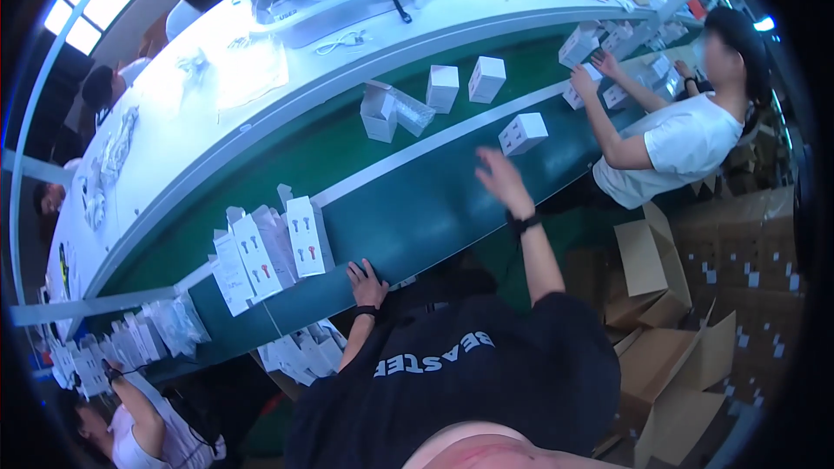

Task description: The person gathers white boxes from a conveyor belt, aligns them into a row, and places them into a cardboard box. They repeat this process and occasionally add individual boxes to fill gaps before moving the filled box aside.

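Nearest to me is the dark sleeve of my own top, and from it my left hand [367, 282] rests on the near edge of the green belt [417, 208], fingers curled over the rim and holding nothing. Just beside it stand a few tall white boxes [265, 256] with small red and grey marks, upright and leaning on one another. My right hand [499, 178] is stretched out above the belt, fingers spread and empty — the closest thing to it is a small white box [523, 133] lying on the belt just beyond my fingertips, not touched. Further along sit two more small boxes and an opened one [382, 111]. Across the belt, another person in a white shirt [686, 143] handles white boxes on the far bench.
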### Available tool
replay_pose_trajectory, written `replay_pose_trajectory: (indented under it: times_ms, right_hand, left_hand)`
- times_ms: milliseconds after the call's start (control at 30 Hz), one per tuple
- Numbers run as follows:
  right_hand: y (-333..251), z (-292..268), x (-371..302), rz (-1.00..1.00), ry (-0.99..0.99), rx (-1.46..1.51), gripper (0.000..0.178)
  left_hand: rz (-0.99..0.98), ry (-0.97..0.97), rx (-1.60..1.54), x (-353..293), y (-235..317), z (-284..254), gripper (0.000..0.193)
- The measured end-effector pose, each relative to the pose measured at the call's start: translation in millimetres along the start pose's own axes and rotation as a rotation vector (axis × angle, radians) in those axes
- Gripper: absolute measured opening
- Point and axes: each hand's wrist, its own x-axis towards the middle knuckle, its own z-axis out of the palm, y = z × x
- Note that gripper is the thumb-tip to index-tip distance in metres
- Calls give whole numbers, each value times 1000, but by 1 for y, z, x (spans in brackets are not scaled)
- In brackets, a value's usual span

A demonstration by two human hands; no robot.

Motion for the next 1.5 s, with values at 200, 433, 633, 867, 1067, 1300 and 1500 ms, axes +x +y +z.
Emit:
replay_pose_trajectory:
  times_ms: [200,433,633,867,1067,1300,1500]
  right_hand:
    - [33,-43,184,-109,-27,-544,52]
    - [159,-4,262,-331,-114,-626,79]
    - [127,13,282,-298,-424,-425,96]
    - [75,57,269,-296,-365,-267,93]
    - [51,28,241,-131,-356,-287,89]
    - [-3,-15,123,-461,-276,-231,78]
    - [-41,15,16,-400,-525,-211,86]
  left_hand:
    - [-101,-29,-79,-2,11,-14,92]
    - [-493,-103,-317,19,43,0,86]
    - [-490,15,-364,0,72,16,79]
    - [-593,-36,-459,9,70,20,81]
    - [-587,4,-514,0,86,13,82]
    - [-110,312,-727,17,149,-85,97]
    - [332,362,-538,57,202,-155,109]
